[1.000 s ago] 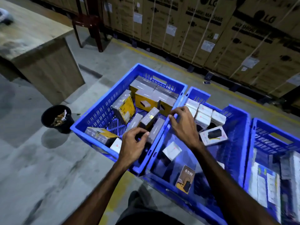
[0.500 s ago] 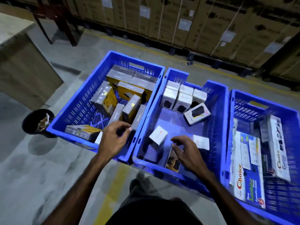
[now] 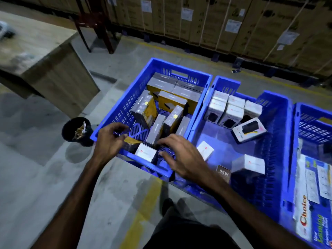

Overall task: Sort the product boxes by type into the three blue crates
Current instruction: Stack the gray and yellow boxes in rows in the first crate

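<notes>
Three blue crates stand side by side on the floor. The left crate (image 3: 115, 115) holds several grey-and-yellow boxes (image 3: 172, 103) and one small white box (image 3: 145, 152) at its near edge. The middle crate (image 3: 280, 126) holds white boxes (image 3: 231, 112) and a dark 65W box (image 3: 223, 172). The right crate (image 3: 305, 112) holds large blue-and-white Choice boxes (image 3: 312, 203). My left hand (image 3: 110, 141) hovers over the left crate's near-left corner with fingers curled and nothing held. My right hand (image 3: 181, 156) is spread open over the wall between the left and middle crates, just right of the small white box.
A black bucket (image 3: 76, 131) with scraps sits on the floor left of the crates. A wooden desk (image 3: 45, 65) stands further left, a dark red chair (image 3: 95, 24) behind it. Stacked cardboard cartons (image 3: 233, 20) line the back. A yellow floor line (image 3: 140, 212) runs under me.
My right hand has moved left from inside the middle crate to the wall by the left crate. My left hand has shifted left to the crate's near corner. The camera has turned left.
</notes>
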Available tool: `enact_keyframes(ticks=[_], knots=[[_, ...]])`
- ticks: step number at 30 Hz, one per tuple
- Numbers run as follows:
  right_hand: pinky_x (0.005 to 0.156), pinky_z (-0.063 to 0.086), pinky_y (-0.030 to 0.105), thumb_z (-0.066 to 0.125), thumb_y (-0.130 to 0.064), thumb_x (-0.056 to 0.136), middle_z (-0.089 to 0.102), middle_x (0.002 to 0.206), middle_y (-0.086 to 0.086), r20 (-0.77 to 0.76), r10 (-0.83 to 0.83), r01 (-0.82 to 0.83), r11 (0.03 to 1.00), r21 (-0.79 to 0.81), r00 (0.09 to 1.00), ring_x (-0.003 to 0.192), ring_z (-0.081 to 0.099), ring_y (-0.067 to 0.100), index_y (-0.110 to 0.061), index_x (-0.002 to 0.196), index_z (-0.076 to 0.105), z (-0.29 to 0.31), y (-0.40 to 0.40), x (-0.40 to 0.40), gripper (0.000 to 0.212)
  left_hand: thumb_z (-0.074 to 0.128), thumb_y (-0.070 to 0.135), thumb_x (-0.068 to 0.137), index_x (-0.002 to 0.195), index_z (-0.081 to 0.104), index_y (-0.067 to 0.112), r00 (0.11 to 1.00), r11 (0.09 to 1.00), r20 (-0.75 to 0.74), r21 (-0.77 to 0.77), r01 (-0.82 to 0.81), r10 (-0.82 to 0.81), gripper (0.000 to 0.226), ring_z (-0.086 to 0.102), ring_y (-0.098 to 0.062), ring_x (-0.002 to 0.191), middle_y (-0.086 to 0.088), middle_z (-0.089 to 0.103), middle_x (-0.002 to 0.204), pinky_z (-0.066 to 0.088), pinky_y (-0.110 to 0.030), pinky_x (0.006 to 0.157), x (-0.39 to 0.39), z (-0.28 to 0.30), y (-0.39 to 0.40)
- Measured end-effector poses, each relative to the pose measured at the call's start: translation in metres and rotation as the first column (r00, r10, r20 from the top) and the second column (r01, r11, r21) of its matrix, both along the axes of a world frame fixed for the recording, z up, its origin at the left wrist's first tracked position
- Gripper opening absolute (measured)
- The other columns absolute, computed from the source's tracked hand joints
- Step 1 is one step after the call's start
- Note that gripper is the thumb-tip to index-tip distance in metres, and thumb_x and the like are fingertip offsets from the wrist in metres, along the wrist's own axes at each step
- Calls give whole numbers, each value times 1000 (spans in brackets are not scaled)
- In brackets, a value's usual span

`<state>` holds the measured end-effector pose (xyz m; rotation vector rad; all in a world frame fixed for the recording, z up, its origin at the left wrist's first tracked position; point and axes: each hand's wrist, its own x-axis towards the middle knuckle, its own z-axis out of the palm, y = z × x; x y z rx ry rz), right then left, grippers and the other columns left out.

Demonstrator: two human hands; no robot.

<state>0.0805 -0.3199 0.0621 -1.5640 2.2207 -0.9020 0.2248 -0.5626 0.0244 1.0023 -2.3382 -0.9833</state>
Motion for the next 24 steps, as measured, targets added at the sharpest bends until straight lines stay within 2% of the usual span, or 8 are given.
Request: enact_keyframes(ticks=[4, 6, 9, 13, 16, 19, 21, 24], knots=[[95, 45, 46, 63, -31, 96, 59, 124, 0, -101, 148, -125, 971, 205, 984, 120, 54, 27, -28, 135, 56, -10, -39, 0, 40, 74, -4, 88, 91, 75, 26, 999, 1000, -44, 25, -17, 18, 29, 67, 8, 83, 11, 74, 90, 50, -9, 72, -2, -7, 4], [93, 47, 45, 66, -27, 93, 57, 128, 2, -122, 232, -185, 932, 313, 965, 123, 54, 29, -29, 143, 51, -17, -57, -1, 52, 72, -1, 90, 92, 77, 24, 997, 998, -65, 53, -36, 39, 25, 67, 6, 83, 14, 74, 90, 53, -13, 72, 1, -10, 5], [84, 53, 48, 74, -17, 86, 52, 128, 4, -195, 385, -257, 842, 474, 902, 114, 59, 33, -34, 151, 36, -25, -80, 0, 77, 72, 1, 91, 95, 78, 18, 996, 996, -76, 69, -48, 53, 19, 72, -7, 87, 9, 76, 92, 57, -28, 80, 5, -15, 3], [83, 53, 48, 80, -16, 82, 47, 138, 4, -218, 516, -290, 728, 621, 828, 114, 62, 37, -31, 153, 35, -37, -104, 1, 85, 72, 2, 92, 99, 79, 14, 993, 995, -99, 81, -51, 59, 15, 73, -10, 91, 5, 77, 95, 58, -29, 85, 8, -18, 0], [78, 50, 47, 84, -20, 82, 44, 137, 6, -240, 553, -289, 700, 653, 798, 111, 63, 37, -28, 154, 32, -41, -114, 1, 89, 72, 4, 92, 100, 79, 12, 991, 994, -112, 82, -66, 75, 13, 73, -5, 92, 5, 78, 96, 58, -24, 86, 8, -19, 0], [69, 45, 44, 91, -22, 74, 41, 132, 9, -284, 574, -270, 692, 670, 768, 104, 64, 37, -30, 157, 26, -46, -122, 1, 106, 73, 6, 92, 99, 79, 13, 991, 995, -110, 73, -67, 75, 12, 73, -4, 90, 6, 77, 94, 58, -24, 84, 8, -19, 1], [72, 51, 45, 93, -23, 72, 37, 133, 11, -300, 592, -257, 675, 691, 748, 106, 62, 36, -31, 156, 24, -50, -123, 1, 109, 74, 9, 91, 98, 79, 15, 993, 996, -99, 72, -60, 67, 10, 72, -2, 89, 8, 77, 92, 58, -25, 83, 8, -19, 2], [81, 58, 52, 84, -13, 81, 33, 138, 14, -349, 598, -242, 690, 682, 721, 110, 59, 36, -31, 155, 23, -57, -120, 0, 97, 75, 10, 92, 96, 79, 17, 994, 996, -92, 78, -52, 59, 9, 72, -1, 88, 10, 76, 90, 58, -26, 82, 7, -17, 5]])
